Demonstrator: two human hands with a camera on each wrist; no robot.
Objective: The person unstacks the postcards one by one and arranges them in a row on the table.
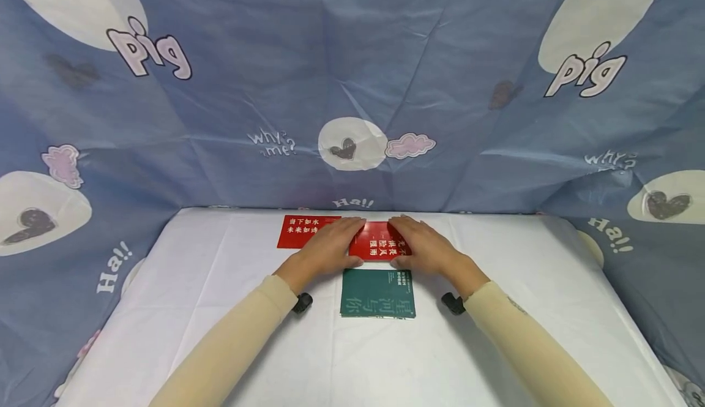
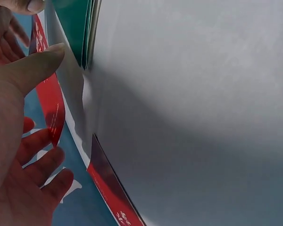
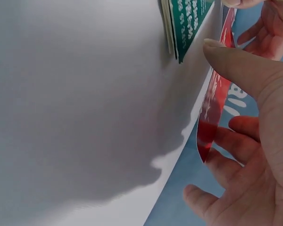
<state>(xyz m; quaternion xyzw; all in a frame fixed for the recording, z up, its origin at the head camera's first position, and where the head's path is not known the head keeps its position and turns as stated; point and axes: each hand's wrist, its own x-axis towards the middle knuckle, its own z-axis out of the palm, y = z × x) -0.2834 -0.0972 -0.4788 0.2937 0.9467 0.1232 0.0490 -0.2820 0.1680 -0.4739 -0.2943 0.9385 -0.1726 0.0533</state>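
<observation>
At centre frame, the left hand (image 1: 326, 248) and right hand (image 1: 428, 248) grip a red Chinese-lettered card (image 1: 374, 246) by its ends, best squeezed lightly to limit bowing.

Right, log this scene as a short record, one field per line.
Left hand: holds the left end of a glossy red rectangular card with pale characters
Right hand: holds that card's right end
Left of that card: another red rectangular card, partly hidden by the left hand in the head view
Nearer side: stack of dark green rectangular cards
Surface: white cloth
Backdrop: blue fabric with printed lettering
</observation>
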